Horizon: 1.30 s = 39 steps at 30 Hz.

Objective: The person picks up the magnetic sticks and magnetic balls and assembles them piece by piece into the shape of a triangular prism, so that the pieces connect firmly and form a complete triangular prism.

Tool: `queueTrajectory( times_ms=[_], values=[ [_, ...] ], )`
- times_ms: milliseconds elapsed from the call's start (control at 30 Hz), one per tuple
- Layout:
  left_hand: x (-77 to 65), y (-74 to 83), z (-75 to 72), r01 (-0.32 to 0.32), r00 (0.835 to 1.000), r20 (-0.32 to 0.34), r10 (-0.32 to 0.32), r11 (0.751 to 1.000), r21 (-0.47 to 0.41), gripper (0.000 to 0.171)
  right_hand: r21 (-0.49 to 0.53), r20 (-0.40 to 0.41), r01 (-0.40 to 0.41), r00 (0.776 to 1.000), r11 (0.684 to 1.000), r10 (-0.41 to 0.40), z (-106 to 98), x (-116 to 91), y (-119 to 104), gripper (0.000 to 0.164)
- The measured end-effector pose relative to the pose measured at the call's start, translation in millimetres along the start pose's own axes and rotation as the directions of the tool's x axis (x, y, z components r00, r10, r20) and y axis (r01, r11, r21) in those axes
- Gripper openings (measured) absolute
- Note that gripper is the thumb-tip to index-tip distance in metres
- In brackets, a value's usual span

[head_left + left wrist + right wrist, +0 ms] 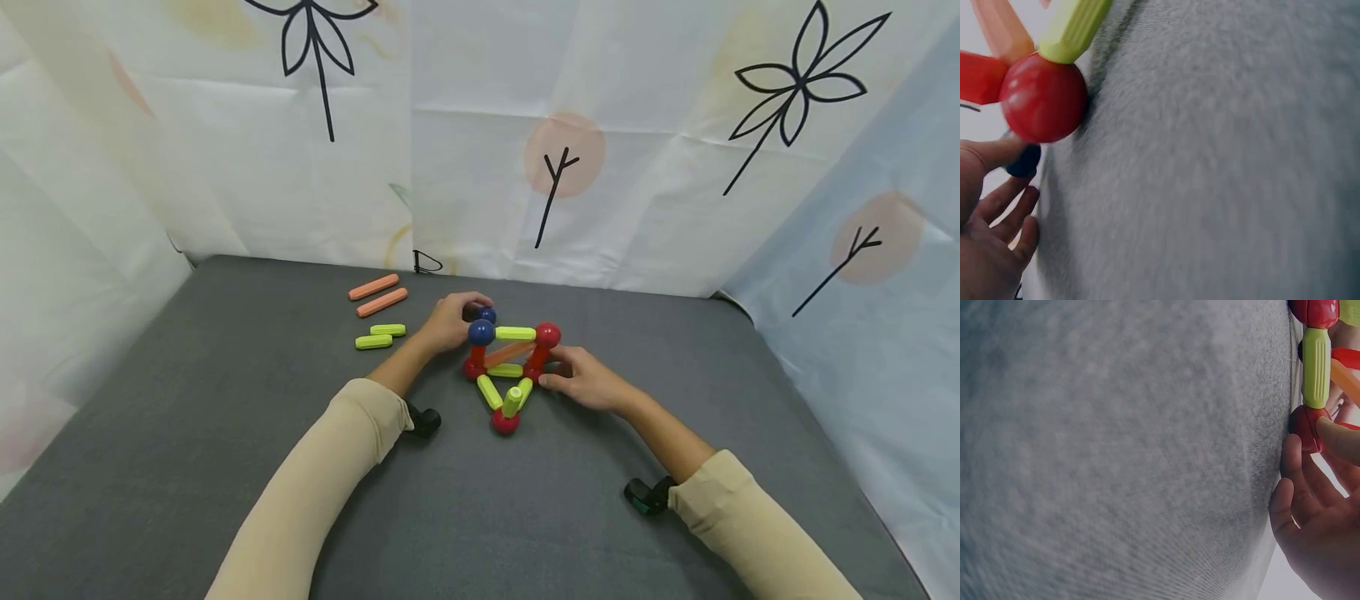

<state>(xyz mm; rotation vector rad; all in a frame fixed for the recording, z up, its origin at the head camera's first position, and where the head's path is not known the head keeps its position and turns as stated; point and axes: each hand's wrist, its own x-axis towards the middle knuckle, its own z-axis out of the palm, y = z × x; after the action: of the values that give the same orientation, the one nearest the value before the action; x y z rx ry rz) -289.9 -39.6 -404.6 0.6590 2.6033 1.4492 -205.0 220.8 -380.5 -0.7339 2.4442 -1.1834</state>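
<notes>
A construction of red and blue balls joined by rods stands at the middle of the table in the head view. Its front red ball [505,422] carries a short yellow-green rod [512,402] that tilts upward. A blue ball [481,332] and a red ball [547,335] form its top corners, with a yellow-green rod [515,333] between them. Behind the construction, my left hand [448,322] pinches another blue ball [1024,162] between thumb and fingers. My right hand [588,379] holds a lower red ball [1307,429] of the construction, thumb on one side and fingers on the other.
Two loose orange rods [382,302] and two loose yellow-green rods [373,342] lie left of the left hand on the grey table [525,517]. A white printed cloth [480,167] hangs behind the table's far edge.
</notes>
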Motion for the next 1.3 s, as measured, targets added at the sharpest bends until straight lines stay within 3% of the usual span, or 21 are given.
queueTrajectory(
  times_ms=[133,267,467,667,800,933,1067,1300],
  values=[
    [-7.7,4.9,-11.6,-0.001,0.998,-0.059,-0.006,0.993,-0.118,0.049,-0.006,-0.001,-0.006,1.0,1.0,0.006,0,0,0,0.038],
    [-19.1,20.7,-30.2,-0.04,0.993,-0.119,0.012,0.971,-0.234,0.055,-0.011,-0.003,-0.008,1.0,1.0,0.008,0,0,0,0.037],
    [-42.7,53.6,-51.0,-0.188,0.978,-0.144,0.153,0.945,-0.268,0.047,0.0,-0.005,0.003,1.0,1.0,-0.003,-1,-1,1,0.037],
    [-69.9,80.5,-45.8,-0.332,0.943,-0.049,0.329,0.923,-0.196,0.033,0.015,0.004,0.007,1.0,1.0,-0.007,-1,-1,2,0.037],
    [-84.0,86.5,-32.2,-0.377,0.919,0.054,0.39,0.912,-0.16,0.033,0.029,0.011,0.016,1.0,0.999,-0.016,0,0,2,0.038],
    [-89.7,83.6,-18.3,-0.387,0.9,0.157,0.408,0.91,-0.15,0.035,0.016,0.006,0.03,1.0,0.999,-0.03,0,0,4,0.038],
    [-91.9,80.2,-9.3,-0.36,0.89,0.234,0.39,0.919,-0.163,0.038,0.007,0.003,0.041,0.999,0.999,-0.041,0,0,6,0.036],
    [-93.6,78.3,-4.0,-0.357,0.877,0.288,0.385,0.923,-0.146,0.039,0.003,0.005,0.021,1.0,1.0,-0.021,0,0,5,0.036]
  ],
)
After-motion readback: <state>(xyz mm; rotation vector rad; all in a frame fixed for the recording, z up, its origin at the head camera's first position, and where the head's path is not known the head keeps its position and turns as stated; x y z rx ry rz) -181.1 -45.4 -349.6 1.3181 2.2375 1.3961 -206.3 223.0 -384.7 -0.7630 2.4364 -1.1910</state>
